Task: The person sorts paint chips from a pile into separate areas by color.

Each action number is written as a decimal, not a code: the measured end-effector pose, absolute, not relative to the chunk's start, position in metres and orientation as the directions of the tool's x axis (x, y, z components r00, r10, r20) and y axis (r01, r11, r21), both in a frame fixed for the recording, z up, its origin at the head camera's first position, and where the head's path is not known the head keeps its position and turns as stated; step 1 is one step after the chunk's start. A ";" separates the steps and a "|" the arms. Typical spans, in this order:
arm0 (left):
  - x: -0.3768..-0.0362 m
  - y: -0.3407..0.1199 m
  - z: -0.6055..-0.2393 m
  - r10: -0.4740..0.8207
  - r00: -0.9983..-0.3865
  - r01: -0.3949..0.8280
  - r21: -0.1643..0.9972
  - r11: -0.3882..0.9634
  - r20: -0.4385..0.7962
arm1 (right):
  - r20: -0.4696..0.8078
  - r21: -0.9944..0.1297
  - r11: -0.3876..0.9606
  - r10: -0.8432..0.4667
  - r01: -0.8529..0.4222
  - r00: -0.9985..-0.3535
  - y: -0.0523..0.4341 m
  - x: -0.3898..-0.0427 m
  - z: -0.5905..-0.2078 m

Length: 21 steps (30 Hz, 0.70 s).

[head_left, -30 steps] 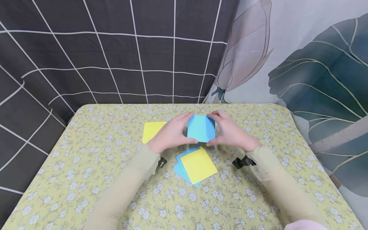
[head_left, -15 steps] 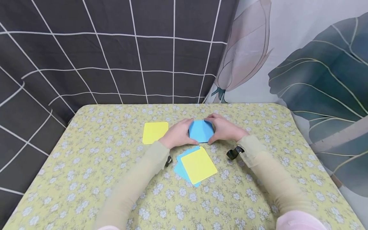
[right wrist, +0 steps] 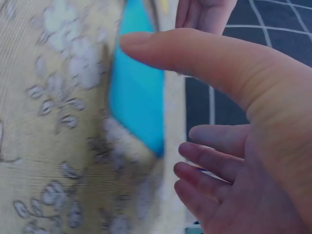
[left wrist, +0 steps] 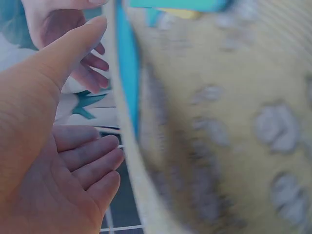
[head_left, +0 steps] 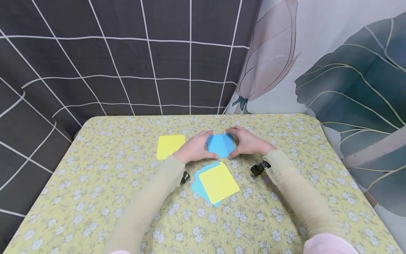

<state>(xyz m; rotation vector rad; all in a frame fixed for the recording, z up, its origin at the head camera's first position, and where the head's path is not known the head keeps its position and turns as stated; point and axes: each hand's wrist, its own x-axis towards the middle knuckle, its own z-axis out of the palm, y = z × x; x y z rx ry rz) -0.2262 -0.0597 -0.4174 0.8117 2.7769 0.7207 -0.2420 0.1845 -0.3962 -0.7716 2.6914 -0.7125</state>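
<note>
Now both hands are low on the flowered tablecloth (head_left: 95, 197), and the blue card (head_left: 221, 145) sits between them, lying on or just above the cloth beyond the small stack of cards (head_left: 215, 183). A second ago that card was lifted and tilted up toward the camera; it has since come down and shows a flatter, foreshortened face, so the setting-down looks about done. The left hand (head_left: 194, 150) cups the card's left edge, fingers curved around it, thumb near the corner closest to the stack. The right hand (head_left: 248, 143) mirrors it on the card's right edge. From the left wrist view the thumb (left wrist: 63, 53) stretches out beside the blue edge (left wrist: 127, 73) while the other fingers hang loosely bent; the right wrist view shows the same, thumb (right wrist: 195, 53) over the blue card (right wrist: 139, 97), fingers relaxed below. Whether either hand truly pinches the card or only brackets it, I cannot tell. Left of the blue card, well apart from it, 1 yellow card (head_left: 170, 146) lies alone. On the stack, a yellow card tops several blue ones.
</note>
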 end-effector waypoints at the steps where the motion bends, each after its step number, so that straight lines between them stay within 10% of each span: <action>1: -0.225 -0.061 -0.415 0.540 -0.841 0.463 0.501 0.731 -0.010 | -0.094 -0.519 0.740 -0.547 -0.428 -0.832 0.185 -0.240 -0.394; 21: -0.163 -0.077 -0.370 0.507 -0.858 0.476 0.505 0.720 0.085 | 0.019 -0.454 0.715 -0.589 -0.532 -0.808 0.184 -0.196 -0.350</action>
